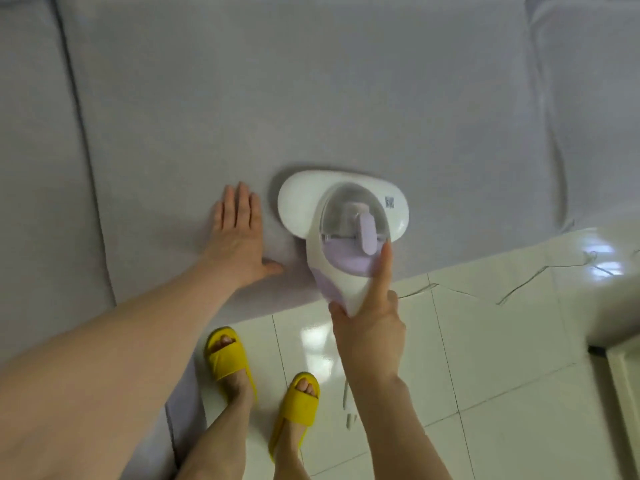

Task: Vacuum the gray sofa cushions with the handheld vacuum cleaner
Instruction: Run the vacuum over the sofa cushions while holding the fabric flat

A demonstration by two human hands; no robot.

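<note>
Right hand (369,327) grips vacuum (341,220) on cushion (277,98).

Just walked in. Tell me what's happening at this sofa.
A person is vacuuming a gray sofa cushion. The right hand grips the handle of a white and lilac handheld vacuum cleaner, index finger stretched along its body, with the wide head flat on the cushion near its front edge. The left hand presses flat on the fabric just beside the head. The person stands on white floor tiles in yellow slippers.

One head-worn view looks steeply down, close above the sofa (311,98) front edge, floor (485,358) below.
</note>
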